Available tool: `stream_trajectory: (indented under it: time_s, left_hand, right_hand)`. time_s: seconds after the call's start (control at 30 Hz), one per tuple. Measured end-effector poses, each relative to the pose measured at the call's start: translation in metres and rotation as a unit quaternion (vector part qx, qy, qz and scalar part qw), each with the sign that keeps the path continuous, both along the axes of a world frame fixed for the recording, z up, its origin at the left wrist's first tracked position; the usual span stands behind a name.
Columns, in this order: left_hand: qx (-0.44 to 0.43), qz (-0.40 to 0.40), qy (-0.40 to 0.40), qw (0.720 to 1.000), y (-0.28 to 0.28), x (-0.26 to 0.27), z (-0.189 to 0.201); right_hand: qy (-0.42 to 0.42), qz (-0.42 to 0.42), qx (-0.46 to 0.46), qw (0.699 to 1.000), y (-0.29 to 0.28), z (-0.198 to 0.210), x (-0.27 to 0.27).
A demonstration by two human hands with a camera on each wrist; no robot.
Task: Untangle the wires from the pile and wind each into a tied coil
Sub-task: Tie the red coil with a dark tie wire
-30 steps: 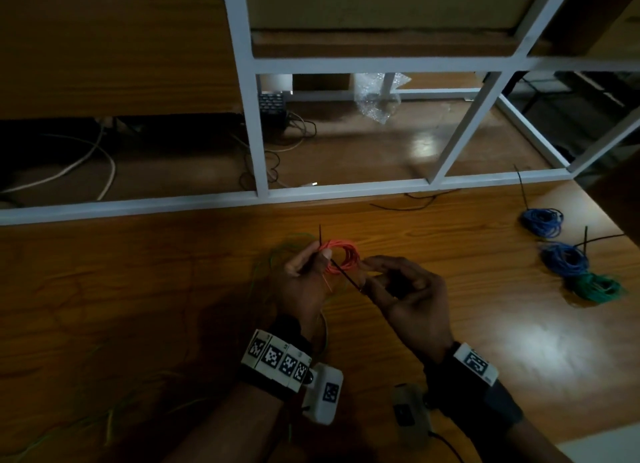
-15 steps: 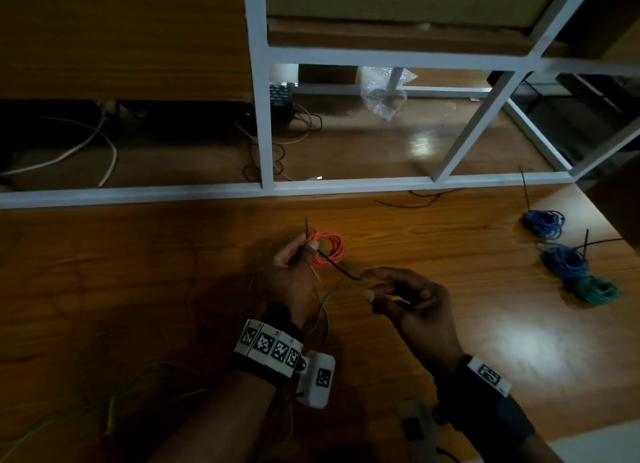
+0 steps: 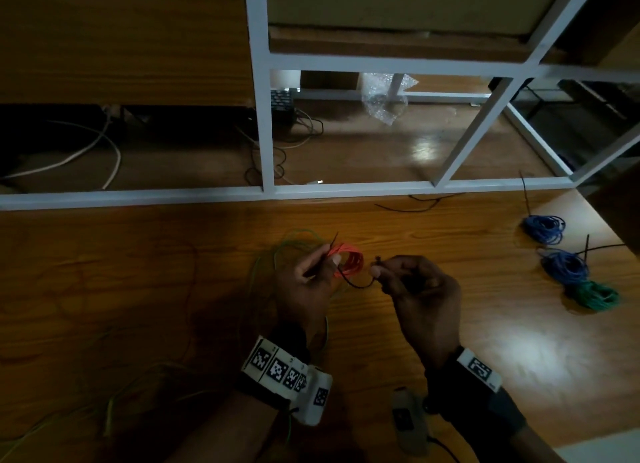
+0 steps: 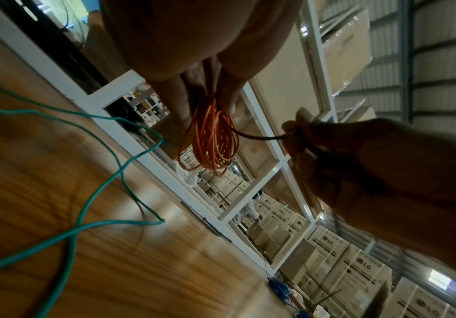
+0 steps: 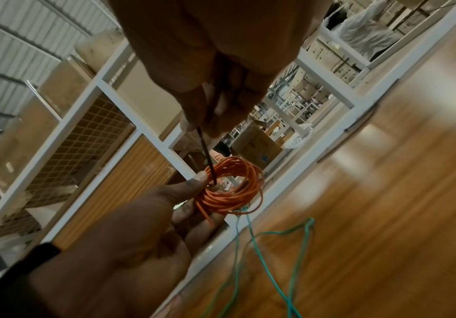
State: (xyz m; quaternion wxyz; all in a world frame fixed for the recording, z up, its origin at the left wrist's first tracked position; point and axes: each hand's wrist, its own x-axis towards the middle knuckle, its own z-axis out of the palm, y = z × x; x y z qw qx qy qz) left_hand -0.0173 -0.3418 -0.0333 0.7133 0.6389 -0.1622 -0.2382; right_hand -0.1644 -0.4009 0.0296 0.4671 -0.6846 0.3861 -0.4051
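I count one orange coil (image 3: 349, 262), one black tie (image 3: 356, 284) running through it, and three finished coils off to my right on the table (image 3: 138, 289): two blue coils (image 3: 543, 228) (image 3: 565, 266) and one green coil (image 3: 594, 294), the green one touching the nearer blue. Each blue coil has a black tie tail sticking up from it. One loose green wire (image 4: 98, 193) lies slack over the table on my left, looping under my left arm; a thin black strand (image 3: 408, 208) lies near the white frame (image 3: 263, 123).

My left hand (image 3: 308, 282) holds the orange coil above the table, thumb and fingers curled and pinching its strands at one side so the rest of the loop hangs free; the left wrist view shows the coil dangling below my fingertips (image 4: 229, 101). One end of the tie pokes up past my left thumb.

My right hand (image 3: 415, 289) is curled tight, thumb and forefinger pressed together on the other end of the tie, just beside the coil but not touching it. The tie sags in a short curve between my two hands. From the right wrist view it passes down from my pinch into the middle of the coil (image 5: 229, 187).
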Motion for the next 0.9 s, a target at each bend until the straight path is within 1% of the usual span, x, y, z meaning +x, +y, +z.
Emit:
stream_trajectory:
  time_s: [0.1,0.23,0.3,0.37,0.43,0.53,0.57,0.67,0.9]
  left_hand:
    - [-0.003,0.003,-0.025,1.0,0.001,-0.002,0.003]
    - [-0.003,0.014,-0.014,1.0,0.001,0.002,0.002]
    - [0.007,0.018,-0.048,0.999,0.004,0.004,0.004]
    - [0.011,0.003,-0.097,0.995,0.007,0.003,0.01]
    - [0.004,-0.016,-0.125,0.992,0.01,0.001,0.015]
    - [-0.005,-0.026,-0.162,0.986,0.011,-0.002,0.02]
    - [-0.006,-0.027,-0.169,0.985,0.011,-0.002,0.022]
    - [-0.005,-0.029,-0.156,0.987,0.011,-0.002,0.027]
    - [0.005,-0.042,-0.184,0.982,0.013,-0.001,0.03]
  right_hand:
    - [0.033,0.025,-0.012,0.999,-0.002,0.004,0.002]
    - [0.08,0.063,0.01,0.995,0.003,0.003,0.002]
    - [0.088,0.07,0.016,0.993,0.004,0.006,0.003]
    - [0.068,0.064,-0.006,0.996,0.002,0.014,0.005]
    - [0.044,0.048,-0.044,0.997,-0.004,0.022,0.009]
    - [0.033,0.029,-0.058,0.997,-0.01,0.028,0.015]
    - [0.034,0.028,-0.058,0.997,-0.011,0.029,0.017]
    - [0.038,0.041,-0.053,0.997,-0.011,0.032,0.02]
    - [0.103,0.038,-0.075,0.991,-0.013,0.031,0.022]
